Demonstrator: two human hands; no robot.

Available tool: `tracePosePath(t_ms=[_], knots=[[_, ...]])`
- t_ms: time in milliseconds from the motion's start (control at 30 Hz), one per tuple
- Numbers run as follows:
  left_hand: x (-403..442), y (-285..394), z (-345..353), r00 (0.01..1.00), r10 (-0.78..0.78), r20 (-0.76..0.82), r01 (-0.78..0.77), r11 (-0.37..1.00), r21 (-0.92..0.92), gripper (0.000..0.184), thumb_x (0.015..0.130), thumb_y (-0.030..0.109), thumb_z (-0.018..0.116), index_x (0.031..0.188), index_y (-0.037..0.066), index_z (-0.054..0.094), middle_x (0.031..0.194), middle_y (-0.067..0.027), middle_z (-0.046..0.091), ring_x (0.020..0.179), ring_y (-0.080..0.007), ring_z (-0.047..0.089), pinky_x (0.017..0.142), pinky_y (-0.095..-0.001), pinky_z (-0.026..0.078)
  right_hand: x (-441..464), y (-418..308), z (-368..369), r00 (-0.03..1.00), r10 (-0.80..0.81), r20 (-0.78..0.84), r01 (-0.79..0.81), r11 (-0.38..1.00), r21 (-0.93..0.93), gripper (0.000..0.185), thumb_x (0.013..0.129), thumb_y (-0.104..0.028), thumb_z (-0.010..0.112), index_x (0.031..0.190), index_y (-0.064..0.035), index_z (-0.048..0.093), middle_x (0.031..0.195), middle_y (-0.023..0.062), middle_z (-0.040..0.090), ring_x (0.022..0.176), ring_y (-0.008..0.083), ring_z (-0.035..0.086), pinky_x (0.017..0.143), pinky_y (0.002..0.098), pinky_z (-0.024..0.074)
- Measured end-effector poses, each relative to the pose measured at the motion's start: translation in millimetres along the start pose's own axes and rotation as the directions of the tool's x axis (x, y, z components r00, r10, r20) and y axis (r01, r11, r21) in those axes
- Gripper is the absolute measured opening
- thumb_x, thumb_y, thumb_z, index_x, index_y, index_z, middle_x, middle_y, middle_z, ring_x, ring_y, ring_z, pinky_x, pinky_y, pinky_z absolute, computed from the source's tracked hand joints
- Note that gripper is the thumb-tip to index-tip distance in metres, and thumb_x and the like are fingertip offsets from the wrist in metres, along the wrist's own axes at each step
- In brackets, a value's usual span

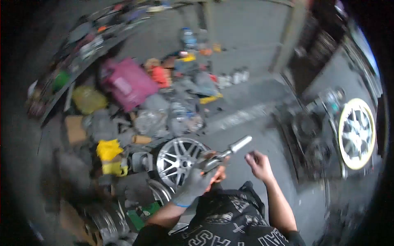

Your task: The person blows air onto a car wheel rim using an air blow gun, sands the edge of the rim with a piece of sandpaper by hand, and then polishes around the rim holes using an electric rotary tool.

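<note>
My left hand [197, 180], in a grey glove with a blue cuff, is closed round a silver metal tool with a cylindrical end [240, 144]. That end points up and to the right; motion blur hides the tool's exact kind. Something orange [218, 175] shows at the same hand, perhaps part of the glove or tool. Bare and a little right of the tool, my right hand [259, 165] has its fingers curled in, with nothing visible in them. A silver multi-spoke wheel rim [178, 160] lies on the floor just beyond my left hand.
Another wheel rim with a pale yellow edge [356, 133] stands at the right, beside dark machinery [310, 135]. Clutter covers the left: a pink container [129, 84], plastic bags [152, 121], yellow cloth [110, 158] and more rims [108, 221]. A blue bottle [188, 37] is near the wall.
</note>
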State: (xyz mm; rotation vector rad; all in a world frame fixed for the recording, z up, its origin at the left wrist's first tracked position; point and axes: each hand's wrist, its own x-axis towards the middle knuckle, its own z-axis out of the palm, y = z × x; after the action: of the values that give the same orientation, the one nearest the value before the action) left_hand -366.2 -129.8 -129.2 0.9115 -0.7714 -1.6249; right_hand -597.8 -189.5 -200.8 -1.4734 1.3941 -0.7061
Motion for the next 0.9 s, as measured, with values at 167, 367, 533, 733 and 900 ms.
tracePosePath(t_ms=[167,367,533,733,900], knots=[[16.6,25.5,-9.7,0.9,0.27,-0.344,-0.3,0.953,-0.037,0.026,0.091,0.014,0.061,0.112,0.0,0.058,0.082,-0.0076,0.064,0.064,-0.0148,0.062,0.054,-0.0262,0.045,4.0,-41.8,61.1,0.928,-0.127,0.35,0.01,0.948,0.317,0.017,0.091,-0.019,0.066,0.094,-0.0031,0.062,0.071,-0.0048,0.053,0.062,0.0047,0.045,0.055,0.0231,0.038],[16.3,23.3,-36.1,0.676,0.472,-0.566,-0.642,0.754,-0.137,0.047,0.087,0.037,0.062,0.116,0.001,0.061,0.079,-0.008,0.063,0.066,-0.0165,0.057,0.062,-0.0285,0.047,24.0,-74.6,90.4,0.764,-0.19,0.616,-0.213,0.827,0.52,0.029,0.096,-0.029,0.058,0.098,-0.0007,0.06,0.076,0.001,0.059,0.064,0.0102,0.055,0.057,0.0256,0.046],[-8.3,-15.4,-45.6,0.631,0.269,-0.728,-0.529,0.835,-0.149,0.042,0.089,0.034,0.064,0.117,0.003,0.058,0.09,-0.0097,0.064,0.079,-0.018,0.062,0.069,-0.0294,0.05,18.3,-61.3,76.1,0.577,-0.051,0.815,-0.013,0.997,0.071,0.039,0.087,-0.024,0.072,0.114,0.0013,0.062,0.077,0.0036,0.064,0.061,0.0079,0.058,0.053,0.0237,0.0467],[-73.9,-2.0,-75.7,0.419,0.798,-0.434,-0.571,0.603,0.557,0.073,0.082,0.049,0.068,0.131,0.002,0.042,0.138,-0.0135,0.037,0.128,-0.0243,0.039,0.106,-0.0411,0.033,10.2,-72.7,43.9,0.493,0.055,0.868,-0.121,0.993,0.005,0.039,0.081,-0.02,0.079,0.11,0.0016,0.065,0.079,0.0005,0.066,0.068,0.0045,0.057,0.06,0.021,0.044],[-87.8,27.6,-71.8,0.666,0.746,0.01,-0.579,0.508,0.637,0.048,0.088,0.035,0.063,0.119,0.002,0.049,0.092,-0.0109,0.055,0.078,-0.0198,0.053,0.067,-0.0318,0.043,-3.5,-101.3,43.6,0.498,0.151,0.854,-0.151,0.985,-0.087,0.047,0.078,-0.032,0.081,0.11,-0.001,0.067,0.067,-0.0032,0.06,0.05,0.0042,0.046,0.047,0.0213,0.0366]])
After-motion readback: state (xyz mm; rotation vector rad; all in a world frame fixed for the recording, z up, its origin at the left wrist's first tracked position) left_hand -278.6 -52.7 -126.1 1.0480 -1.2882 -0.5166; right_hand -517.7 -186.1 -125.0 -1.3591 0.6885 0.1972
